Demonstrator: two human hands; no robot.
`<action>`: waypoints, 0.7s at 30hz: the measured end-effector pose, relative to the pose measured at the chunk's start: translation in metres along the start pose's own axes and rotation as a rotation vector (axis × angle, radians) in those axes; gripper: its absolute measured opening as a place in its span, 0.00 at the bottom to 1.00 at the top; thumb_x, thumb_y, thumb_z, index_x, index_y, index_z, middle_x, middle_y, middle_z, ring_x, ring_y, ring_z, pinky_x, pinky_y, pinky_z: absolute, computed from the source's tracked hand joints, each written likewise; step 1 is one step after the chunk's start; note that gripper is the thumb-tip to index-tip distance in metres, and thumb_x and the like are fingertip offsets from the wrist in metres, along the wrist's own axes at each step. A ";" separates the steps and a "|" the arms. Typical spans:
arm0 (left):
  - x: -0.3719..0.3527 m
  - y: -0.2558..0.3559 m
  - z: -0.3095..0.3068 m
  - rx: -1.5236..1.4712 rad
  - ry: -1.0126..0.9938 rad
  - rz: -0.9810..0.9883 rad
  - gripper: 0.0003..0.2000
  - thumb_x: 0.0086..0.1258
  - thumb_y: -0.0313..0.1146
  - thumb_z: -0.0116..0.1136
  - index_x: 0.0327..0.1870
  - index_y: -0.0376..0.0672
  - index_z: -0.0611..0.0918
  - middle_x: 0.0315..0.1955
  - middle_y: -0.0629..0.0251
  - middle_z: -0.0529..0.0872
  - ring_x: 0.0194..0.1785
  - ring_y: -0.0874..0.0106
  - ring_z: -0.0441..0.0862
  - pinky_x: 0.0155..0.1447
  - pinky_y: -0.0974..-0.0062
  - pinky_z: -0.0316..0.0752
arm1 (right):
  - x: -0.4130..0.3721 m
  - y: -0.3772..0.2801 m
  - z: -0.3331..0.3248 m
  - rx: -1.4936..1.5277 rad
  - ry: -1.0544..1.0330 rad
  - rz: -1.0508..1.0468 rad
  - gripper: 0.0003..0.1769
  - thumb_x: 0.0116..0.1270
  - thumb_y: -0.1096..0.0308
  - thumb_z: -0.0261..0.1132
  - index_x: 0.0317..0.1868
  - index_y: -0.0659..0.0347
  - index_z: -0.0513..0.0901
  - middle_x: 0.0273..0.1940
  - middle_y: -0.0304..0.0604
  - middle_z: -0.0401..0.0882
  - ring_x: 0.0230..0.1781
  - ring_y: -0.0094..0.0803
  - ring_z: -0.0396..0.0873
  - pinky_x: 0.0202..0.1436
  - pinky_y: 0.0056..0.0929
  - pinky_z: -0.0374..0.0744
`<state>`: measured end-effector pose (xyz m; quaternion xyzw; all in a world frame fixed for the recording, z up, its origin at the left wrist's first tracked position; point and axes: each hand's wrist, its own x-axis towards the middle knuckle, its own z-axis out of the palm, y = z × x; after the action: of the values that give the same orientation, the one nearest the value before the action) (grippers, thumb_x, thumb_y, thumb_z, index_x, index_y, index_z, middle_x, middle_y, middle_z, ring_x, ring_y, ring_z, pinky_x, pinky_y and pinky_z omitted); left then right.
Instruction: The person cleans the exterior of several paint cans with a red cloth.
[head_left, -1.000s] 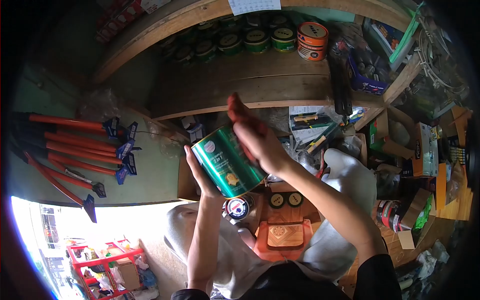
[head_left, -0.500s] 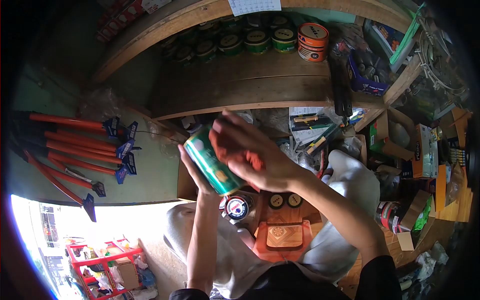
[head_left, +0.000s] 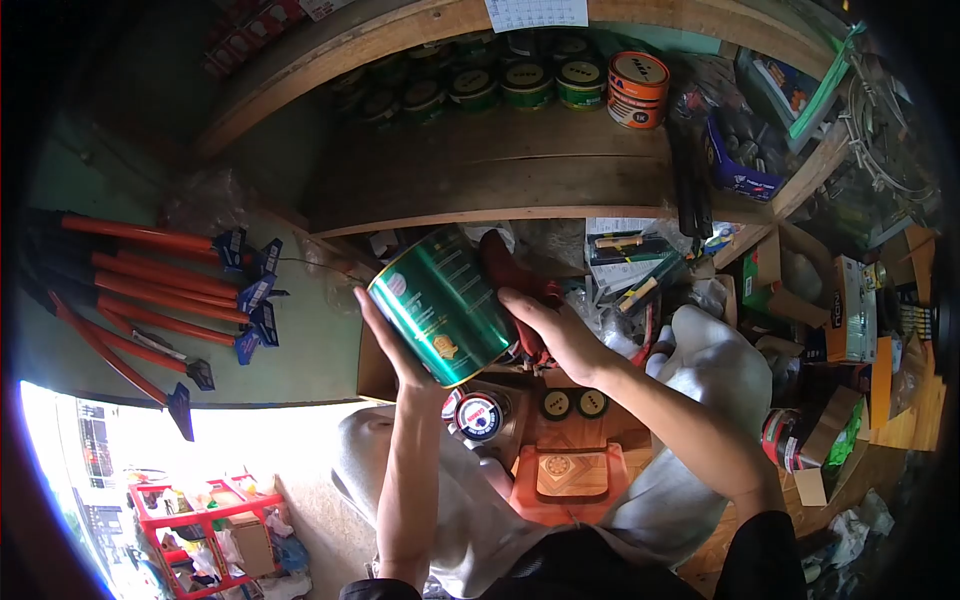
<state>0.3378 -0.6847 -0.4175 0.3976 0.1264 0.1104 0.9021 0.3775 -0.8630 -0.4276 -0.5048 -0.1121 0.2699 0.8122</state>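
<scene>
A shiny green metal can [head_left: 440,310] with a gold rim is held tilted in front of me. My left hand [head_left: 405,350] supports it from the left and below, its thumb side along the can's edge; most of those fingers are hidden behind it. A dark red cloth [head_left: 508,275] is bunched in my right hand [head_left: 560,335] and lies against the can's right side. Below the hands, a round tin with a white and blue label [head_left: 478,416] stands near two small dark-lidded cans [head_left: 556,403].
A wooden shelf [head_left: 480,185] ahead carries rows of green cans [head_left: 527,85] and an orange can [head_left: 638,90]. Orange-handled tools [head_left: 165,280] lie at left. An orange plastic stool [head_left: 515,495] stands between my knees. Open cardboard boxes [head_left: 835,430] crowd the right side.
The can has turned so more of its printed side faces me. My right hand and the cloth have moved right, from over the can's front to its right side.
</scene>
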 end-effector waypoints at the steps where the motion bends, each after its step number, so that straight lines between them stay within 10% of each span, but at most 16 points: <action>1: 0.000 -0.003 0.004 0.032 -0.020 -0.030 0.39 0.75 0.71 0.38 0.68 0.43 0.75 0.56 0.57 0.84 0.55 0.65 0.85 0.61 0.63 0.82 | 0.002 0.004 0.001 0.007 0.042 -0.108 0.17 0.78 0.58 0.61 0.58 0.60 0.81 0.49 0.35 0.80 0.47 0.18 0.76 0.53 0.21 0.74; 4: 0.004 -0.014 -0.006 -0.003 -0.072 -0.149 0.38 0.76 0.69 0.39 0.69 0.44 0.75 0.59 0.57 0.83 0.60 0.64 0.83 0.65 0.62 0.79 | -0.002 -0.003 0.004 0.027 -0.077 -0.234 0.25 0.76 0.59 0.63 0.69 0.59 0.75 0.68 0.41 0.70 0.66 0.30 0.71 0.70 0.31 0.69; 9: -0.005 -0.013 -0.005 -0.214 -0.300 -0.293 0.35 0.78 0.67 0.37 0.72 0.49 0.72 0.66 0.55 0.78 0.67 0.58 0.77 0.72 0.54 0.71 | -0.007 -0.035 0.004 -1.189 -0.233 -0.756 0.36 0.65 0.57 0.70 0.74 0.47 0.73 0.79 0.48 0.56 0.80 0.61 0.52 0.81 0.55 0.57; 13: -0.001 -0.029 -0.001 -0.379 -0.370 -0.202 0.38 0.77 0.68 0.35 0.74 0.44 0.69 0.69 0.57 0.75 0.69 0.59 0.76 0.74 0.55 0.70 | 0.024 -0.021 -0.002 -0.762 -0.083 -0.599 0.34 0.69 0.57 0.68 0.75 0.50 0.71 0.80 0.51 0.53 0.83 0.51 0.49 0.82 0.46 0.55; 15: -0.001 -0.030 0.002 -0.314 -0.262 -0.208 0.39 0.75 0.70 0.37 0.72 0.44 0.71 0.66 0.56 0.78 0.65 0.59 0.79 0.71 0.55 0.74 | 0.035 -0.014 -0.001 -0.284 0.002 -0.360 0.16 0.76 0.58 0.61 0.57 0.57 0.79 0.50 0.44 0.77 0.54 0.30 0.75 0.56 0.30 0.73; 21: 0.007 -0.021 -0.003 -0.288 -0.143 -0.103 0.37 0.75 0.69 0.38 0.67 0.44 0.76 0.60 0.56 0.83 0.59 0.59 0.84 0.64 0.57 0.81 | 0.015 -0.006 -0.001 -0.102 -0.054 -0.081 0.13 0.81 0.56 0.55 0.37 0.51 0.76 0.25 0.26 0.69 0.28 0.13 0.65 0.32 0.19 0.64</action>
<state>0.3457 -0.6944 -0.4356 0.2641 0.0648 0.0525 0.9609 0.3922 -0.8570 -0.4242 -0.5330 -0.1677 0.2443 0.7925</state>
